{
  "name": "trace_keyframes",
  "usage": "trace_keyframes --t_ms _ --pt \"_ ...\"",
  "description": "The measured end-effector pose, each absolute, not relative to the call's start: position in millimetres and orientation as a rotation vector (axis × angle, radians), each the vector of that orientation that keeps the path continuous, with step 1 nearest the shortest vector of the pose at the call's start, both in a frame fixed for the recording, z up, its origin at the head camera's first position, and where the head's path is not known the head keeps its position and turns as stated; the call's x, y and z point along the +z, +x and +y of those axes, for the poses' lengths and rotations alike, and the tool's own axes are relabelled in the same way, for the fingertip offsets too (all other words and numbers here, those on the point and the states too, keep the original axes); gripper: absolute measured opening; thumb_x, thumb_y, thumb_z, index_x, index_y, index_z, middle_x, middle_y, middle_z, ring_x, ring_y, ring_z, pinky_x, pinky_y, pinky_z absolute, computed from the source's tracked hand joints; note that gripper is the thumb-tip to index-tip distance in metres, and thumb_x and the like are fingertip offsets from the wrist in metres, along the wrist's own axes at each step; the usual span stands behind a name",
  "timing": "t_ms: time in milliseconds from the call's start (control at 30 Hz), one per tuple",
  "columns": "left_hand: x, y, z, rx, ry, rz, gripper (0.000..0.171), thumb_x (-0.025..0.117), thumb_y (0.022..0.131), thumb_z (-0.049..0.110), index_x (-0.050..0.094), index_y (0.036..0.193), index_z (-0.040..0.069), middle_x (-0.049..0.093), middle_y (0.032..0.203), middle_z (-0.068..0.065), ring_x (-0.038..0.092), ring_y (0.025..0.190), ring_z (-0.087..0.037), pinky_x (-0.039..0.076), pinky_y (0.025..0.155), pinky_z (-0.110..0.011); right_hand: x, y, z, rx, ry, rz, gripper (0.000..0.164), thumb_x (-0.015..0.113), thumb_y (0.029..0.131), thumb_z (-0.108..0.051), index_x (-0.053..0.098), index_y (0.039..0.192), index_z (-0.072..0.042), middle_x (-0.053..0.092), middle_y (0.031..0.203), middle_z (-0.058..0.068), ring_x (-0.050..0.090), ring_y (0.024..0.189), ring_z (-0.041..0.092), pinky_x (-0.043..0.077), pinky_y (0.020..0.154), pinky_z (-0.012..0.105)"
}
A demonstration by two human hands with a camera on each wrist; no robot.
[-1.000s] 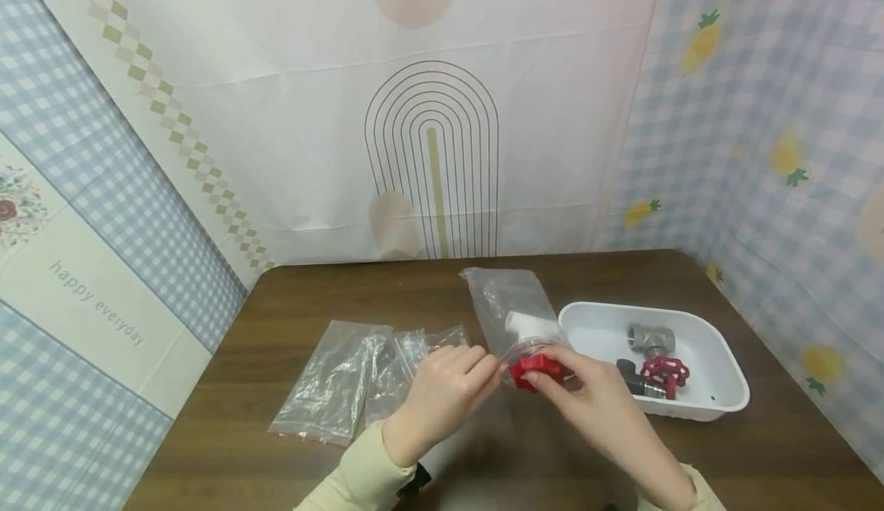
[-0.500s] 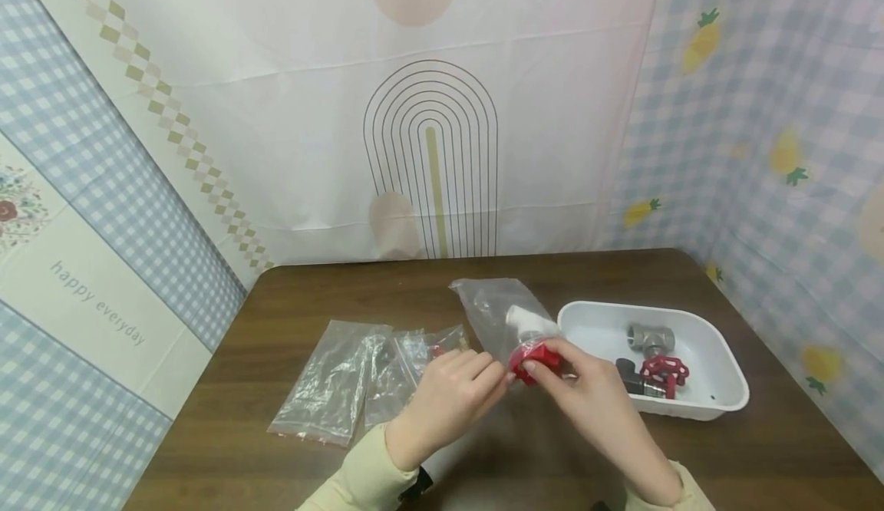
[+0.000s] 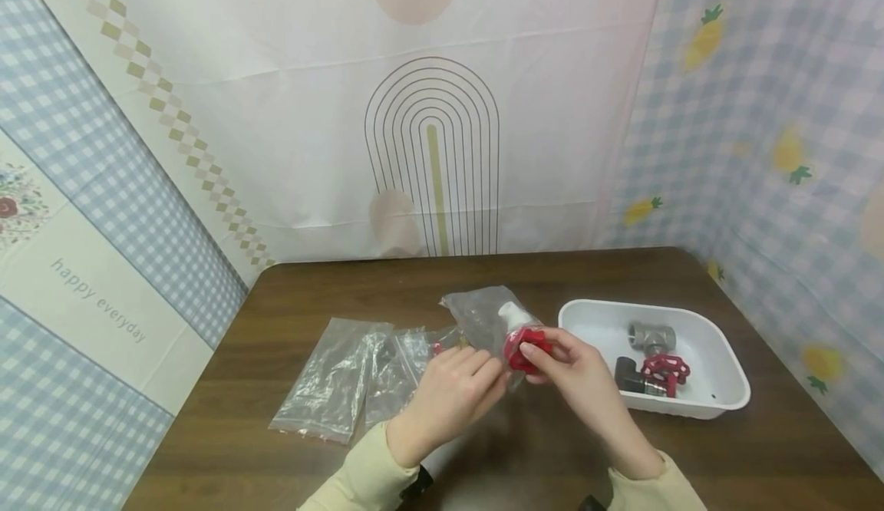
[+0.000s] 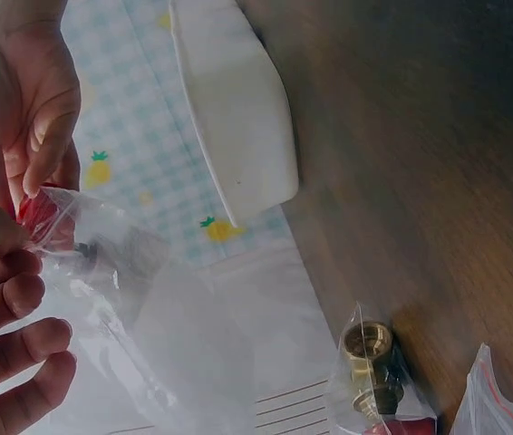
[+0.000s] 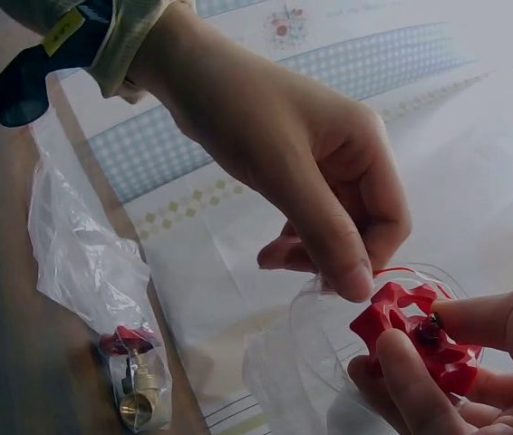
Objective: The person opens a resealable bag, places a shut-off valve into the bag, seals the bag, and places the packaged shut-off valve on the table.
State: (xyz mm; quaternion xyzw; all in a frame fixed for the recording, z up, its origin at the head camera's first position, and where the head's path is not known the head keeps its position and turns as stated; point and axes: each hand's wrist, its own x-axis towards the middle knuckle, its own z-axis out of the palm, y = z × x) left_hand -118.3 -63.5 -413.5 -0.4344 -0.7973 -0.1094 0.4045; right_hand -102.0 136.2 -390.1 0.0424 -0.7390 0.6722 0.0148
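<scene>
Gripping red handwheel — "happy everyday" cloth

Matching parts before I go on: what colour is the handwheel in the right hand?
The handwheel is red, seen best in the right wrist view.

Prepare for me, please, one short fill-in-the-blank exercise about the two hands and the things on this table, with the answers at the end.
1. The right hand grips a lobed, shiny wheel coloured ____.
2. The left hand pinches the edge of a clear plastic bag; the tubular fitting inside is ____.
3. In the head view, the white, oblong tray with rounded corners stands on the ____ side of the dark brown table.

Missing words: red; white; right.
</scene>
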Motion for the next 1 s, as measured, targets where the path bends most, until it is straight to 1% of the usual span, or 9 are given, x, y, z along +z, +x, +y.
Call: trace_keyframes --t_ms 133,267,367,467,567,667,767,900,1000 --pt "-413.2 -118.6 -62.1 -0.269 -1.102 -1.993 0.012 0.066 0.092 0.02 0.064 0.081 0.016 0.06 0.074 0.008 0.052 0.062 -0.009 0.039 0.055 -0.019 -392.3 -104.5 130.9 2.014 0.109 -2.353 0.029 0.077 0.09 -0.013 0.068 0.114 0.002 0.071 0.111 0.019 0.072 0.089 0.018 0.061 0.07 0.031" --pt "-413.3 -117.5 -58.9 -0.274 -1.113 -1.974 0.011 0.065 0.092 0.021 0.066 0.082 0.015 0.06 0.074 0.008 0.051 0.062 -0.008 0.04 0.055 -0.018 -396.7 -106.5 125.6 1.84 0.17 -2.448 0.023 0.077 0.09 -0.013 0.07 0.109 -0.001 0.073 0.106 0.016 0.073 0.088 0.021 0.06 0.069 0.028" --pt "-413.6 -116.4 -56.2 -0.277 -1.119 -1.967 0.012 0.062 0.093 0.02 0.068 0.085 0.015 0.06 0.074 0.008 0.051 0.061 -0.007 0.04 0.055 -0.018 -399.2 -107.6 123.4 1.639 0.25 -2.512 0.021 0.078 0.089 -0.012 0.07 0.106 -0.002 0.074 0.103 0.014 0.073 0.088 0.021 0.06 0.071 0.028" --pt "-413.6 -115.5 -54.4 -0.275 -1.118 -1.956 0.015 0.058 0.095 0.02 0.069 0.087 0.014 0.062 0.076 0.007 0.051 0.061 -0.007 0.04 0.055 -0.018 -400.1 -108.9 123.5 1.441 0.322 -2.549 0.018 0.079 0.087 -0.011 0.071 0.102 -0.004 0.074 0.099 0.01 0.071 0.088 0.02 0.06 0.074 0.031" --pt "-413.9 -114.8 -53.9 -0.278 -1.119 -1.959 0.017 0.056 0.096 0.019 0.07 0.088 0.013 0.063 0.078 0.007 0.054 0.063 -0.008 0.041 0.056 -0.019 -399.5 -110.3 124.8 1.33 0.38 -2.59 0.013 0.077 0.087 -0.009 0.07 0.097 -0.005 0.072 0.093 0.006 0.066 0.08 0.017 0.057 0.07 0.031" --pt "-414.7 -114.0 -54.5 -0.282 -1.128 -1.972 0.014 0.058 0.095 0.019 0.069 0.088 0.014 0.062 0.079 0.007 0.055 0.065 -0.009 0.043 0.057 -0.02 -399.5 -112.3 125.5 1.253 0.44 -2.635 0.01 0.075 0.086 -0.002 0.069 0.094 -0.005 0.068 0.085 0.004 0.059 0.072 0.015 0.052 0.064 0.029" --pt "-415.7 -112.8 -55.3 -0.294 -1.148 -1.992 0.01 0.061 0.094 0.019 0.067 0.087 0.014 0.059 0.08 0.007 0.053 0.067 -0.009 0.043 0.058 -0.02 -402.0 -115.5 124.5 1.193 0.534 -2.656 0.016 0.071 0.083 0.004 0.072 0.095 -0.006 0.07 0.088 0.002 0.062 0.076 0.016 0.054 0.069 0.031" --pt "-416.4 -112.0 -55.5 -0.315 -1.171 -2.01 0.007 0.065 0.094 0.02 0.066 0.088 0.015 0.057 0.082 0.008 0.053 0.069 -0.009 0.044 0.06 -0.02 -406.7 -120.0 122.5 1.145 0.684 -2.646 0.021 0.07 0.081 0.005 0.073 0.096 -0.009 0.071 0.093 0.0 0.066 0.086 0.017 0.056 0.077 0.034" --pt "-416.5 -111.6 -55.3 -0.329 -1.188 -2.011 0.006 0.066 0.093 0.02 0.066 0.088 0.016 0.057 0.083 0.008 0.053 0.071 -0.009 0.044 0.062 -0.019 -410.1 -122.8 121.7 1.094 0.792 -2.631 0.019 0.069 0.081 0.005 0.07 0.094 -0.01 0.067 0.09 -0.002 0.062 0.083 0.015 0.054 0.074 0.031"
